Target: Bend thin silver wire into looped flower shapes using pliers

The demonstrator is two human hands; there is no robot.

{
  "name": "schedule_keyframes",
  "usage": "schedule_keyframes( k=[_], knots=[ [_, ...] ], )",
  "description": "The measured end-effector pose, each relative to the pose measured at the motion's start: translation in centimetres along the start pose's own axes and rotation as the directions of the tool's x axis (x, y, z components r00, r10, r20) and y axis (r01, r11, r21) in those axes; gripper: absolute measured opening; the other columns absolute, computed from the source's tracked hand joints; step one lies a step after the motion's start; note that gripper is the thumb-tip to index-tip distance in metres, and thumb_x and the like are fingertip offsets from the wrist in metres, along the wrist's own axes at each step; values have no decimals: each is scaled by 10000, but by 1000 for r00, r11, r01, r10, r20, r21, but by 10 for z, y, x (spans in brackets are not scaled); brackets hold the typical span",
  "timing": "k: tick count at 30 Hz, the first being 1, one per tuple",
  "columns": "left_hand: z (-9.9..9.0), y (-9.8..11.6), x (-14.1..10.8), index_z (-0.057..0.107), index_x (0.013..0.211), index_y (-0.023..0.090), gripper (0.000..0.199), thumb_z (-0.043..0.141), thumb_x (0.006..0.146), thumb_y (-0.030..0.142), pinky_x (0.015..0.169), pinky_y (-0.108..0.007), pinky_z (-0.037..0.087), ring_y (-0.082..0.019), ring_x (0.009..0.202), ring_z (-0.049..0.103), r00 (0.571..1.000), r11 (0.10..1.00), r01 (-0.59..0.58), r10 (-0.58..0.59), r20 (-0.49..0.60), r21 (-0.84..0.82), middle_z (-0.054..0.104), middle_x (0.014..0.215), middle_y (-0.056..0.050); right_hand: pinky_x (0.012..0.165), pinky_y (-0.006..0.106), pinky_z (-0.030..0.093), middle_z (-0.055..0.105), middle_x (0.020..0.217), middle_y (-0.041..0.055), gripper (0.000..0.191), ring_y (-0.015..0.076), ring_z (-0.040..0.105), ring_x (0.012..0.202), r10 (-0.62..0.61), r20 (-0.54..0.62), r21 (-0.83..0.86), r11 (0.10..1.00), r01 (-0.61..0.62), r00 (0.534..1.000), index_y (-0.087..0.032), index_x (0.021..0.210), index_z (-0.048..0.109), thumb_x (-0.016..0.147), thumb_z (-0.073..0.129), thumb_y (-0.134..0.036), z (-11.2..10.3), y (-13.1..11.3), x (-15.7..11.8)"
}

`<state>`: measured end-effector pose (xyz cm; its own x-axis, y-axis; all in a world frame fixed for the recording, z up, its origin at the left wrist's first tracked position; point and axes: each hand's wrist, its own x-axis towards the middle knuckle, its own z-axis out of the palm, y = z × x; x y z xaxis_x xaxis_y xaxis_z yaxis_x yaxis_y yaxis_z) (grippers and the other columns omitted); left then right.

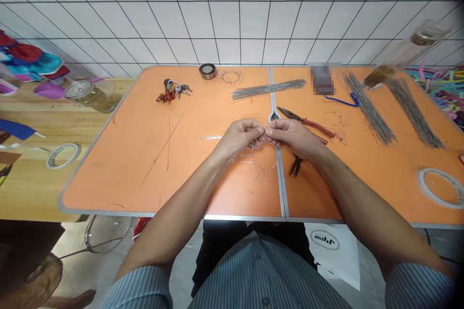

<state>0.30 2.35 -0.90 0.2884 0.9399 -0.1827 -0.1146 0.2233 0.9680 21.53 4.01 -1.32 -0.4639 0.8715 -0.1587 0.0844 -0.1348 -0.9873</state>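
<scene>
Over the middle of the orange table (145, 120), my left hand (244, 136) and my right hand (290, 136) meet, thumbs and fingertips pinched close together. Between them they hold a thin wire ring (253, 159) with short wire loops standing out around its rim. The ring hangs below my fingers, its top edge hidden by them. Beside my right hand lie red-handled pliers (319, 128), jaws pointing up left. A dark tool tip (296, 166) shows under my right wrist. Silvery wire pieces (212, 137) lie just left of my left hand.
Wire bundles (270, 89) lie behind my hands, with more (371, 108) at right. A tape roll (208, 71), another wire ring (231, 77) and keys (177, 89) sit toward the back. A glass jar (402, 60) and white tape ring (440, 187) are at right. Loose wires (159, 154) lie left.
</scene>
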Motion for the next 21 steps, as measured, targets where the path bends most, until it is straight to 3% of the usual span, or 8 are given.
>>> schedule_keyframes(
  k=[7,13,16,21],
  knots=[
    [1,4,-2,712,814,159,190,816,841,316,608,-245,495,-113,602,649,996,998,-47,50,-74,53,746,757,-30,617,289,428,664,769,7,301,141,552,669,6,-3,-92,996,-6,1000,-210,863,726,895,876,-469,2,-6,-4],
    [-1,3,0,705,811,185,222,829,804,368,623,-258,525,-124,617,657,960,991,-133,126,-252,-11,760,783,-22,643,279,481,714,789,4,214,144,617,688,21,-70,-119,992,-30,997,-207,977,748,846,864,-329,8,-14,-7],
    [-2,4,0,717,808,189,219,824,811,379,667,-257,550,-123,669,671,949,989,-146,140,-282,-1,771,826,-25,650,283,468,704,763,7,139,143,612,687,-44,-156,-202,979,11,987,-194,891,739,835,828,-284,12,-14,-7],
    [-4,5,-1,712,778,194,231,829,812,391,664,-242,544,-115,677,654,955,990,-144,142,-262,12,776,821,-27,622,297,412,634,729,-6,102,146,555,680,-139,-181,-294,952,82,974,-195,838,733,850,773,-288,16,-11,-6]
  ],
)
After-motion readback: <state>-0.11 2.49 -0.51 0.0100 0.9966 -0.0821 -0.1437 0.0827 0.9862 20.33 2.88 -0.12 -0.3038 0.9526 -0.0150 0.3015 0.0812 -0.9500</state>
